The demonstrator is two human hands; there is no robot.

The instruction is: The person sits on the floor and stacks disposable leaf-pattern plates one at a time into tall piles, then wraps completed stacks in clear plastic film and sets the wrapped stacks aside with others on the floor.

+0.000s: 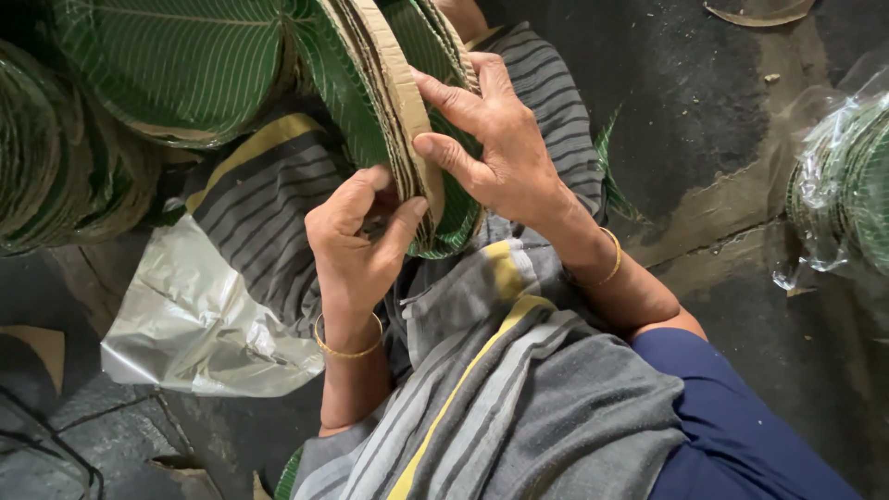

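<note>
Head view: the left hand (356, 245) curls its fingers and thumb around the lower edges of a stack of round green ribbed paper plates (407, 111) with brown cardboard backs, resting on the striped grey cloth (278, 199) over the lap. The right hand (495, 139) pinches the stack's edges from above, beside crinkled silver foil (199, 319).

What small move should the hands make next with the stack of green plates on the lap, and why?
Probably part one plate off the stack with the left hand. Its thumb and fingers already pinch the lower rims, while the right hand steadies the stack on edge from above, fingers spread over the cardboard-coloured edges.
</note>
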